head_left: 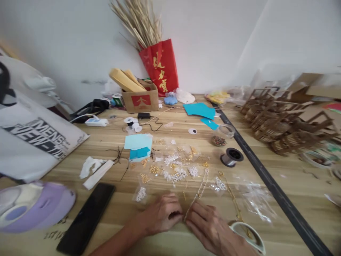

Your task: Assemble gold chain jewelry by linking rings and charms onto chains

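A thin gold chain [200, 192] lies on the wooden table and runs down to the gap between my hands. My right hand [209, 224] is closed at the near end of this chain, fingers pressed together beside it. My left hand [163, 214] is curled, with thumb and fingertips pinched close to the same end; what they hold is too small to make out. A second gold chain [233, 195] stretches at the right toward a white ring-shaped roll [259, 239] by my right wrist. Beyond my hands lie white beads [177, 174] and small gold findings [154, 169].
A black phone [86, 218] and a purple-and-white device [37, 208] lie at the left. A wire spool [231, 157], a bead jar [220, 139] and plastic bags [258, 201] are at the right. Brown woven baskets [285, 121] stand beyond the black strip [263, 177].
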`<state>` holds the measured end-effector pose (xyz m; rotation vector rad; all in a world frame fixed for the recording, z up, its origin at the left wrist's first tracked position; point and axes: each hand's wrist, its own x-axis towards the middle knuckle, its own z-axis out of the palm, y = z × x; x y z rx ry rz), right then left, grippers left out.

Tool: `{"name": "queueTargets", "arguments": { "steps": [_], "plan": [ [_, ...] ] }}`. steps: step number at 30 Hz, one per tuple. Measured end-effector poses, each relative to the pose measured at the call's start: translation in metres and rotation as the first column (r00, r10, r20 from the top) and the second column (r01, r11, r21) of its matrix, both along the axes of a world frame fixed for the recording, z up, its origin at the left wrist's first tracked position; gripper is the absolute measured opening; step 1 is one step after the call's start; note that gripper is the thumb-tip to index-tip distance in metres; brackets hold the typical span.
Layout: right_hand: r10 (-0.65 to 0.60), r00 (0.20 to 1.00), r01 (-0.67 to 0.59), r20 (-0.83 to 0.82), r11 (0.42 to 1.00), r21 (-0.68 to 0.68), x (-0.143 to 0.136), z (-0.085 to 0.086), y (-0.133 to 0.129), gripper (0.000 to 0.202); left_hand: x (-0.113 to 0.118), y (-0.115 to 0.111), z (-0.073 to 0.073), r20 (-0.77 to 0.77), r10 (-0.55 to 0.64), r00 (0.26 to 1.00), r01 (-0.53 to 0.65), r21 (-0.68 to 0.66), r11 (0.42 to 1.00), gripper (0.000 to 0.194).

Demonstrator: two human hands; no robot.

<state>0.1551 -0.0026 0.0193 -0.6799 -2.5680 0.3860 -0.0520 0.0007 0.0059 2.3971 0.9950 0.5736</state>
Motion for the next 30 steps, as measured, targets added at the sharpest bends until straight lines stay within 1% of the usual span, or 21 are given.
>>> {"name": "queueTargets", "arguments": {
  "steps": [4,10,14,18,25,27,30],
  "plan": [
    [-0.028,0.999,0.027,-0.038,0.999,-0.027,0.002,-0.004,0.001,0.031,0.0,-0.001,-0.001,-0.031,-0.015,0.999,0.014,-0.022,1.0,0.016],
    [-0.121,0.991,0.117,-0.063,0.991,-0.06,0.009,-0.017,0.002,0.023,0.001,0.0,-0.005,-0.026,-0.046,0.999,0.045,-0.025,0.999,0.014],
    [-0.167,0.984,0.159,-0.068,0.981,-0.108,0.011,-0.018,0.004,0.023,0.001,0.0,-0.001,-0.039,-0.045,0.998,0.045,-0.016,0.999,0.013],
    [-0.21,0.975,0.201,-0.074,0.974,-0.105,0.012,-0.018,0.005,0.024,0.001,0.0,0.004,-0.037,-0.049,0.998,0.048,-0.019,0.999,0.015],
    [-0.205,0.977,0.198,-0.067,0.976,-0.091,0.012,-0.022,0.005,0.023,0.0,0.0,0.0,-0.052,-0.064,0.997,0.064,0.005,0.998,0.014],
    [-0.206,0.976,0.2,-0.072,0.976,-0.092,0.012,-0.023,0.006,0.022,0.0,-0.001,0.001,-0.081,-0.08,0.993,0.082,0.019,0.996,0.015],
    [-0.213,0.973,0.206,-0.084,0.974,-0.09,0.012,-0.023,0.006,0.022,-0.001,-0.003,0.007,-0.141,-0.09,0.986,0.097,0.039,0.995,0.019]
  ]
}}
